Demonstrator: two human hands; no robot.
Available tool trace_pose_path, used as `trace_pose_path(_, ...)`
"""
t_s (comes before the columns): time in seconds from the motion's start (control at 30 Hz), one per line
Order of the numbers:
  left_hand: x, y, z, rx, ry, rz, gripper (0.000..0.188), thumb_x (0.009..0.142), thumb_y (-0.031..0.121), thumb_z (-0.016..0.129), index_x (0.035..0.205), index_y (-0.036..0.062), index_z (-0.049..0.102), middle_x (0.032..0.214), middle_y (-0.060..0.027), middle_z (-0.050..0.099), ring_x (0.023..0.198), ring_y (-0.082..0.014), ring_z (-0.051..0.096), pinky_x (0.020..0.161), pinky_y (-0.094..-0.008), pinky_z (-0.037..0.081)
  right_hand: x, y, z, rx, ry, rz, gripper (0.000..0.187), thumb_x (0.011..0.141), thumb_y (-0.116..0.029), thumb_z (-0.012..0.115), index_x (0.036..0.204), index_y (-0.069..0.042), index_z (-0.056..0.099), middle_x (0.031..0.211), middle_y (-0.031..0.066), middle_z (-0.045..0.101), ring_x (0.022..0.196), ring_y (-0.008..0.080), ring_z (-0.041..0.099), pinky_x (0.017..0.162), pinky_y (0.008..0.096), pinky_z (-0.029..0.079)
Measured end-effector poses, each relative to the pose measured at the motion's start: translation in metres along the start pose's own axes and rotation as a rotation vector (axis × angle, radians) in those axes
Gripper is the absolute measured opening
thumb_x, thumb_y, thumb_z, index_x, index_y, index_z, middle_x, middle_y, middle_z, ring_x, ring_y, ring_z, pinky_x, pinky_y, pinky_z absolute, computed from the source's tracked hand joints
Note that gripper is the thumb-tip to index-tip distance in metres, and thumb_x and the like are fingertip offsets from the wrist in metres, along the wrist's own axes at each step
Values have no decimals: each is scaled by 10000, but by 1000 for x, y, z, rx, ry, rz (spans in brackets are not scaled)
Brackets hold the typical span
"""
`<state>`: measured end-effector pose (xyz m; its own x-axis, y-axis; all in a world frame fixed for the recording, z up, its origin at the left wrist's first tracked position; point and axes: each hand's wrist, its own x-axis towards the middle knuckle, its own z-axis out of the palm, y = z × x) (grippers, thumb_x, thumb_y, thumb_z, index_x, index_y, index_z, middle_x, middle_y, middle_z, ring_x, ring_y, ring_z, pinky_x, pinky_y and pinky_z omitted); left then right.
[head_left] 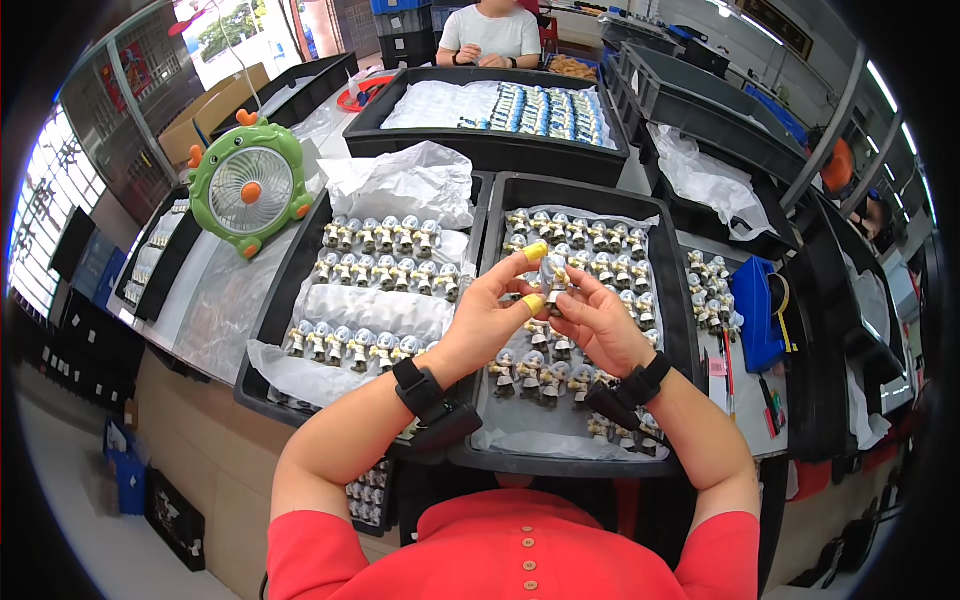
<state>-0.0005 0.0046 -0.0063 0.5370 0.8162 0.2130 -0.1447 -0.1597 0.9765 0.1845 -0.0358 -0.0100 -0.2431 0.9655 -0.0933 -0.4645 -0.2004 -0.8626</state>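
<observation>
We are wearing a red shirt (450, 550) with short sleeves (312, 550) and a row of tan buttons (529, 543), black wristbands (409, 375) carrying dark boxes (445, 428), and two yellow caps (536, 251) on our left hand (487, 317).

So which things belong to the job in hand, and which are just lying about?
Seemingly the job:
figurine, between left hand and right hand
yellow finger covers
tray of similar figurines beneath

Apparently lying about:
green fan
blue container
</observation>
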Motion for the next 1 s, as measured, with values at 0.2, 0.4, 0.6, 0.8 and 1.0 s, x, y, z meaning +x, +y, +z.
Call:
trace_pose_path(0.2, 0, 1, 0, 1, -2, 3, 553, 859, 18, 572, 1378, 44, 382, 1290, -93, 483, 1014, -119, 521, 870, -285, 475, 0, 0, 1, -50, 3, -11, 601, 907, -104, 583, 1385, 16, 240, 1160, 120, 549, 1036, 214, 604, 850, 259, 509)
trace_pose_path(0.4, 0, 2, 2, -56, 12, -4, 551, 849, 13, 574, 1369, 45, 397, 1303, -93, 490, 1005, -123, 535, 903, -290, 456, 2, 0, 1, -52, 27, -99, 585, 906, -96, 583, 1387, -7, 261, 1168, 94, 540, 1049, 201, 596, 858, 264, 506)
trace_pose_path(0.6, 0, 1, 1, -28, 42, -48, 526, 857, 24, 582, 1356, 49, 418, 1273, -76, 516, 994, -104, 533, 909, -274, 438, 8, -11, -7, -30, 101, -204, 503, 911, -70, 565, 1344, -13, 316, 1121, 79, 552, 1028, 197, 606, 843, 257, 508)
trace_pose_path(0.8, 1, -3, -1, -45, 54, -65, 483, 870, 43, 593, 1331, 50, 450, 1229, -51, 529, 970, -82, 526, 892, -253, 435, 9, -15, -14, 16, 118, -263, 447, 915, -65, 558, 1311, -24, 354, 1092, 68, 554, 1015, 195, 607, 842, 257, 519)
trace_pose_path(1.0, 2, -7, -3, -86, 49, -66, 474, 865, 37, 598, 1319, 48, 461, 1217, -52, 535, 963, -81, 533, 872, -248, 439, 8, -15, -14, 23, 125, -261, 447, 913, -67, 564, 1306, -18, 357, 1086, 68, 553, 1013, 197, 607, 843, 252, 520)
